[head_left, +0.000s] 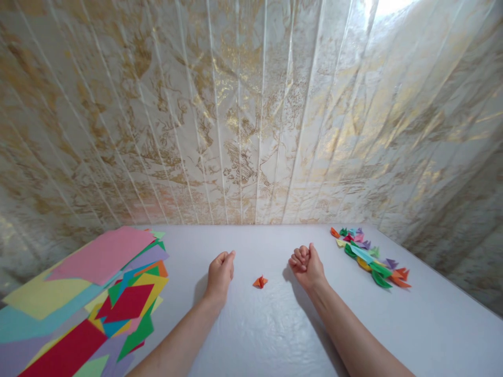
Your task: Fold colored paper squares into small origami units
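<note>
A small folded orange paper piece point(260, 283) lies on the white table point(251, 335) between my two hands, touched by neither. To its left, my left hand point(220, 275) is closed in a fist, thumb on top, with nothing visible in it. My right hand point(307, 266), on the other side, is also curled into a fist; its fingers face up and inward and show nothing held.
Coloured paper sheets, among them a pink sheet point(106, 254) and a red sheet point(66, 351), overlap along the table's left side. Several small folded paper figures point(363, 254) form a cluster at the back right. Behind the table hangs a gold-patterned curtain point(236, 131).
</note>
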A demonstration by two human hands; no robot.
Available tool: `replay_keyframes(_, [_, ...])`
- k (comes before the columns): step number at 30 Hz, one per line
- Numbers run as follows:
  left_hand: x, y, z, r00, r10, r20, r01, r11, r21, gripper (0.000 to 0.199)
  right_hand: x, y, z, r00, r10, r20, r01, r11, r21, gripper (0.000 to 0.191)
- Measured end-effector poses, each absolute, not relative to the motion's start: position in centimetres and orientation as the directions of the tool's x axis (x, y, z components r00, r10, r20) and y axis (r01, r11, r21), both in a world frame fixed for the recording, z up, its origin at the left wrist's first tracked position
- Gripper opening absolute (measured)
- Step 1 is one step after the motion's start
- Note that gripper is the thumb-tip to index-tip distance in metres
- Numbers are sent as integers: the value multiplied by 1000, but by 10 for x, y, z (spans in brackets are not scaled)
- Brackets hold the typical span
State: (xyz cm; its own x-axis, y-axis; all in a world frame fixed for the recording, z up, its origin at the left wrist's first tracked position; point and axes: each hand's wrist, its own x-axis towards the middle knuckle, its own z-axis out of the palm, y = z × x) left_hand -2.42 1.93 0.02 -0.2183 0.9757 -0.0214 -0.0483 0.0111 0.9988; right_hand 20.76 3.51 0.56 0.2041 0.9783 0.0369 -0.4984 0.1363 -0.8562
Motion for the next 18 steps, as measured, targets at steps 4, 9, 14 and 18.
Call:
replay_keyframes(4, [-24,20,-1,-209,978,-11,-75,-5,997,43,203,34,2,169,982,82,-420,147,-896,55])
replay_keyframes(9, [-22,21,-2,-208,978,-5,-73,-10,997,44,203,34,1,176,982,75,-402,141,-905,55])
replay_keyframes(14, [-23,20,-1,-207,978,-20,-61,8,998,43,199,34,0,173,985,23,-455,100,-885,48])
replay_keyframes(18, [-23,21,-3,-203,979,-14,-51,3,999,44,196,33,-1,166,986,-1,-446,74,-892,49])
